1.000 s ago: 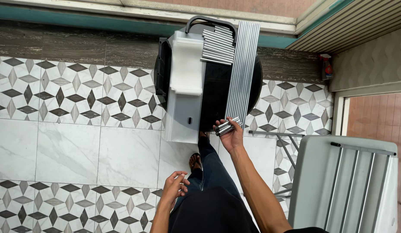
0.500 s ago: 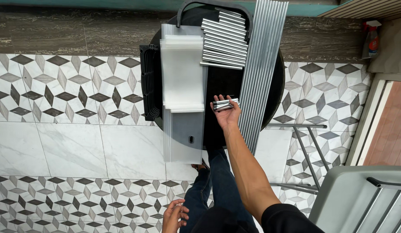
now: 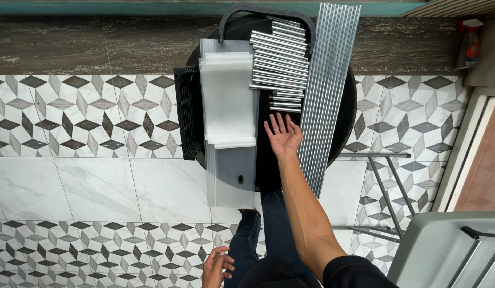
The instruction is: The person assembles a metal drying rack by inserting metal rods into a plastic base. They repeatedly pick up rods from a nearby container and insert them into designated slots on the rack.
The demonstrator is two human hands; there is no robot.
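I am looking straight down at a round black tabletop (image 3: 343, 128) standing on a patterned tile floor (image 3: 71, 112). My right hand (image 3: 283, 136) is hovering palm up over it, fingers (image 3: 274, 124) spread apart and holding nothing. Just above the fingertips a stack of short metal tubes (image 3: 279, 58) is lying, long axes running left to right, ends pointing toward the long metal tubes (image 3: 327, 90) beside them. Those long ones are running top to bottom, overhanging the tabletop's near edge. My left hand (image 3: 218, 265) is resting low near my knee, fingers loosely curled and empty.

The risks I judge: a careless brush could set the round short tubes rolling off the stack, and the overhanging long tubes could tip or slide down if nudged.
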